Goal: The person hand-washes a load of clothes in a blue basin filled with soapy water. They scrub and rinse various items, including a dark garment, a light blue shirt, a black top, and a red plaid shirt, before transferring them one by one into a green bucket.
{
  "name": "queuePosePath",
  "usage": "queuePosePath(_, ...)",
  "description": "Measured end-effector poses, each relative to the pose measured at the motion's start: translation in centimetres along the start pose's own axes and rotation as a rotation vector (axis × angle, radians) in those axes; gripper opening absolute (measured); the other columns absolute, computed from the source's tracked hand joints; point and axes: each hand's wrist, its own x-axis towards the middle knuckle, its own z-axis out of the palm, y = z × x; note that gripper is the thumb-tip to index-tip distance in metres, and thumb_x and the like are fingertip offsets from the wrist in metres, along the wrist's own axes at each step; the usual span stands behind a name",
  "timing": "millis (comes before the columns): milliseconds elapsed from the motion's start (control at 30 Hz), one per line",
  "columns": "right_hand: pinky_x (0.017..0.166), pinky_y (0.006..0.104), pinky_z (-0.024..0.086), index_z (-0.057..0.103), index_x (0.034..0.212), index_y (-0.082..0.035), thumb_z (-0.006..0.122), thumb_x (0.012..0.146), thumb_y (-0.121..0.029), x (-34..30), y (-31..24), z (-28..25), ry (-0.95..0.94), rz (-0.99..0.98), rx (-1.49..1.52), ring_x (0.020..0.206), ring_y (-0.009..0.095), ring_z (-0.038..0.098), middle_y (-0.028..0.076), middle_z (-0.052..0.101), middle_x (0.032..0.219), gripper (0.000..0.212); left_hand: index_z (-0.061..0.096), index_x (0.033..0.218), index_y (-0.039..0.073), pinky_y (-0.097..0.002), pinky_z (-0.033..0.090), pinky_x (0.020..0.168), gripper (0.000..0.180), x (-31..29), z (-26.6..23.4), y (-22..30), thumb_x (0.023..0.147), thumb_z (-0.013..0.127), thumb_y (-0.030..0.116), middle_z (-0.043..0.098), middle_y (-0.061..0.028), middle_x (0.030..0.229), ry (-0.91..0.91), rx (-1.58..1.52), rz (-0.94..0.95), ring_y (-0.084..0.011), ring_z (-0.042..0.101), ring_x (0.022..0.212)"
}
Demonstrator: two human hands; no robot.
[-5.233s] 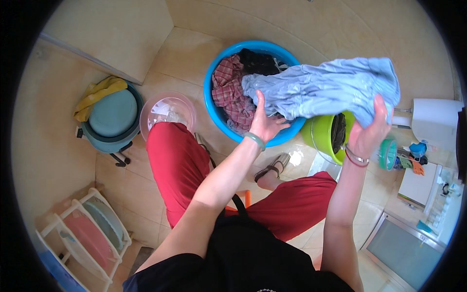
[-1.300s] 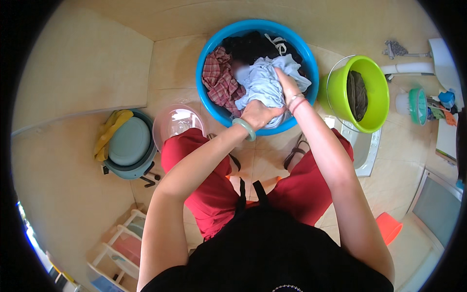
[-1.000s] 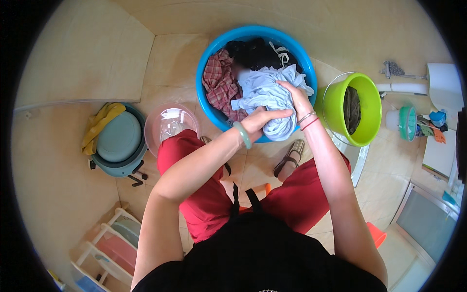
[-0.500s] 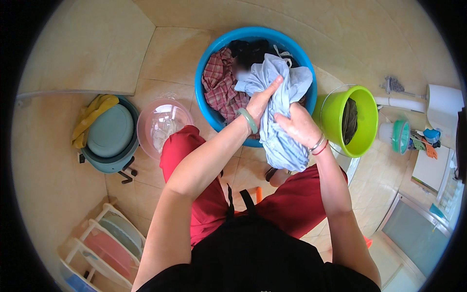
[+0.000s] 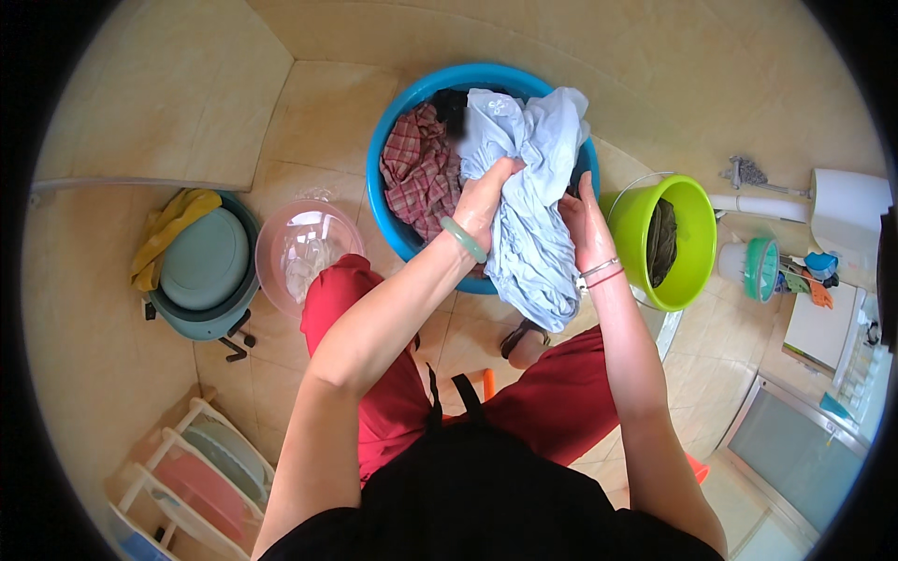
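Note:
My left hand (image 5: 483, 204), with a pale green bangle at its wrist, is closed on a crumpled light blue garment (image 5: 533, 252). Its upper part, with a small white flower-like pattern, lies over the contents of the blue tub (image 5: 377, 192), while the lower end hangs past the tub's near rim. Beside the garment's right edge, my right hand (image 5: 587, 226) is open, fingers stretched out; whether it touches the cloth is hard to tell. A red plaid garment (image 5: 416, 173) fills the tub's left side, and black cloth (image 5: 452, 110) shows behind it.
A lime green bucket (image 5: 700, 248) holding dark cloth stands right of the tub. At left are a translucent pink basin (image 5: 273, 245) and stacked grey-blue basins (image 5: 206, 266) with a yellow cloth (image 5: 168, 234). A white rack (image 5: 178, 439) stands at lower left.
My right hand has let go of the light blue garment and moved to its right, fingers now extended. The garment is spread wider, its upper part farther across the tub.

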Motion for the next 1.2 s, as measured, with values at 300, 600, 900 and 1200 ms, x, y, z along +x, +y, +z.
queuePosePath(300,0.111,0.0404,0.037,0.037,0.148,-0.013,0.038,0.099,-0.058,1.5,-1.8,4.9,-0.097,-0.454,0.102,0.13,0.026,0.047,0.006,0.046,0.146,0.067,0.062,0.109,-0.002,-0.0335,0.057,0.077,0.036,-1.8,0.7,0.4,0.082,0.064,0.021,0.07,-0.0118,0.096,-0.041,0.239,-0.147,-0.0211,0.07,0.082)
queuePosePath(600,0.091,0.03,0.05,0.055,0.129,0.001,0.059,0.094,-0.02,3.0,-2.8,2.4,-0.042,-0.547,-0.063,0.105,0.017,0.062,0.007,0.062,0.121,0.041,0.059,0.123,0.0,-0.0302,0.048,0.092,0.042,0.0,0.1,-0.9,0.086,0.066,0.019,0.064,-0.0081,0.115,-0.143,0.666,0.176,-0.0177,0.061,0.105)
queuePosePath(900,0.097,0.029,0.043,0.061,0.107,-0.001,0.053,0.077,0.013,2.4,-3.3,4.2,0.167,-1.065,-0.801,0.108,0.022,0.058,0.008,0.062,0.111,0.034,0.055,0.126,0.002,-0.0346,0.042,0.1,0.038,3.6,-1.9,-3.5,0.093,0.059,0.021,0.06,-0.014,0.121,-0.214,1.11,0.79,-0.0257,0.055,0.114)
queuePosePath(1200,0.086,0.0366,0.046,0.065,0.098,-0.003,0.061,0.071,0.008,2.6,-1.3,4.9,0.365,-1.097,-1.081,0.099,0.035,0.058,0.015,0.057,0.101,0.03,0.056,0.12,0.0,-0.0363,0.045,0.095,0.035,3.0,-0.6,-3.6,0.09,0.056,0.019,0.06,-0.018,0.116,-0.121,1.31,0.492,-0.0277,0.057,0.109)
